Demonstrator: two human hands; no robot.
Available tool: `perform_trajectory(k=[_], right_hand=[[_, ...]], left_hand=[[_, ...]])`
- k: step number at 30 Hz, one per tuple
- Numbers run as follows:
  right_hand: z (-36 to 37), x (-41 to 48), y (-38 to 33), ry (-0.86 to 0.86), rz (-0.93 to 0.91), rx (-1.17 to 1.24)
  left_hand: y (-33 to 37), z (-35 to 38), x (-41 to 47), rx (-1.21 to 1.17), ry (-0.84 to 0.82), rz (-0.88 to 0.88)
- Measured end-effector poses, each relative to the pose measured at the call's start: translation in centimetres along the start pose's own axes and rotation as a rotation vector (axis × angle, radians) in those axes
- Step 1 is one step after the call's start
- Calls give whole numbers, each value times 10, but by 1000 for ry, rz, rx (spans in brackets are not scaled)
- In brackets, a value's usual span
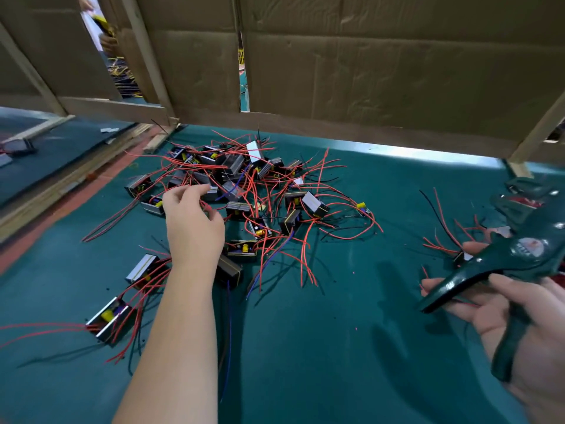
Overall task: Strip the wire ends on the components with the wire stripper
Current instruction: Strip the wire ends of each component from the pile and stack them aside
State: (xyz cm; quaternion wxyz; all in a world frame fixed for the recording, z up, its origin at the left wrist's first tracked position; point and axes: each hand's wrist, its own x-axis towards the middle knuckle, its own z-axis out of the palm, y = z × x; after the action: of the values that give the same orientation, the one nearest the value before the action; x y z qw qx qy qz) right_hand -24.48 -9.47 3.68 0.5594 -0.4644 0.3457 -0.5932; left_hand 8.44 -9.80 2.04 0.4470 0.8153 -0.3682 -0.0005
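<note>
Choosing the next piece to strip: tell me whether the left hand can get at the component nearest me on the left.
Probably yes. The component lies alone on the mat, outside the pile, with only its own red wires around it; the left hand, over the pile, need only draw back.

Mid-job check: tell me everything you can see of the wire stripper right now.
The wire stripper is dark green and glossy, metal or hard plastic by its look. It has two long curved handles spread apart, a round label near the pivot and a blocky head with red inside, pointing up and away. The right hand holds it at the right edge, above the green table cover, thumb on top, fingers beneath. Whether a wire sits in the head I cannot tell.
</note>
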Motion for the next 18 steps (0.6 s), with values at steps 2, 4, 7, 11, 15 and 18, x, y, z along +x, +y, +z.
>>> perform_trajectory(k=[2,4,7,11,15,18], right_hand=[[-7,-4,3,-30,46,12],[-10,2,0,-41,44,54],[-7,-2,0,-41,55,65],[-5,1,0,-26,70,52],[-6,2,2,-16,81,60],[-7,3,4,-14,98,84]], left_hand=[[5,-7,-2,19,-16,-24],[5,-14,-3,260,-40,-125],[3,-31,-5,571,-266,-348],[5,-35,-9,505,-470,-493],[9,-32,-10,277,-303,-312],[15,-34,-7,-308,-168,-152]])
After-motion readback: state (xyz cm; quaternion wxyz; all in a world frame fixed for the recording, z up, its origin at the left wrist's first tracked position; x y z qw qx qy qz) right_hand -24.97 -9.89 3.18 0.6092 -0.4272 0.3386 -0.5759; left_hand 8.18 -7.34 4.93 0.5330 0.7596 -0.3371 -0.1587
